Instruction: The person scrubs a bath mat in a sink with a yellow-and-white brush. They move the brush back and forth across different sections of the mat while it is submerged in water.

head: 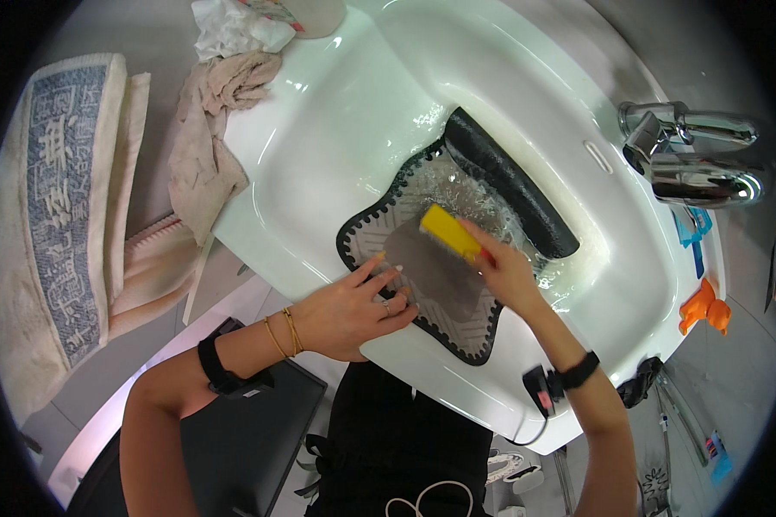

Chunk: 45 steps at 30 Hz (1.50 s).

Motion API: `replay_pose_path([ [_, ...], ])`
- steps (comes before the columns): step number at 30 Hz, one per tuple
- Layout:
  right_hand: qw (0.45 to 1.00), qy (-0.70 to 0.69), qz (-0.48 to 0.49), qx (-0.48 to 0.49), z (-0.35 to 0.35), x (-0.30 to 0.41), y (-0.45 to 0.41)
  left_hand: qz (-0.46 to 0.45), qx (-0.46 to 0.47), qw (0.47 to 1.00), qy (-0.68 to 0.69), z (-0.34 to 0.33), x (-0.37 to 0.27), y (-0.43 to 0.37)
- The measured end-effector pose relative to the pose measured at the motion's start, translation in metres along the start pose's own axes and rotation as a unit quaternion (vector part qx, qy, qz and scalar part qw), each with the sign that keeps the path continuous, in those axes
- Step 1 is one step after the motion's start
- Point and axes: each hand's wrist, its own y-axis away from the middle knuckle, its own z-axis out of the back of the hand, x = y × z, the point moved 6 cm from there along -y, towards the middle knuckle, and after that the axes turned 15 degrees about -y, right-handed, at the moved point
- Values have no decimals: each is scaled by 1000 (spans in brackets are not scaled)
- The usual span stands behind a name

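Observation:
A grey mat [414,249] with a scalloped black border lies wet over the front rim of a white sink [317,174]. Its far side is rolled back into a thick black roll [514,184] in the basin. My right hand [507,271] grips the red handle end of a yellow scrub brush [449,231], whose bristle side faces the mat. Water ripples between the brush and the roll. With fingers spread, my left hand [362,310] holds the mat's near-left edge against the rim; that stretch of border is hidden beneath it.
A chrome faucet [698,155] stands at the right. An orange figurine [705,309] sits on the right rim. Left of the basin are a beige cloth [213,148], crumpled white tissue [239,29] and a hanging towel [64,213] bearing writing. A cable [531,439] hangs from my right wrist device.

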Motion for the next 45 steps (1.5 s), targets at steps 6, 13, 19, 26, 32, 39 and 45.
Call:
replay_pose_path([
  [6, 994, -58, -58, 73, -12, -6, 37, 3, -5, 1000, 3, -5, -1, 4],
  [13, 1000, 2, 19, 15, -71, 65, -62, -5, -32, 999, 5, -1, 2, -2],
  [19, 994, -57, -51, 78, -33, 12, 8, 8, 8, 1000, -14, -7, 2, 3],
  [26, 996, -54, -18, 67, -46, 41, -22, -14, 2, 1000, 16, 1, 4, -3],
  [32, 989, -85, -60, 104, -62, 46, -40, -4, 10, 1000, 13, -3, 4, 3],
  [39, 983, -129, -75, 104, -32, 13, 29, -15, 2, 1000, 20, -2, 2, 3],
  [45, 999, -17, 26, 30, -62, 47, -45, -18, 11, 1000, 10, -1, 3, -4],
])
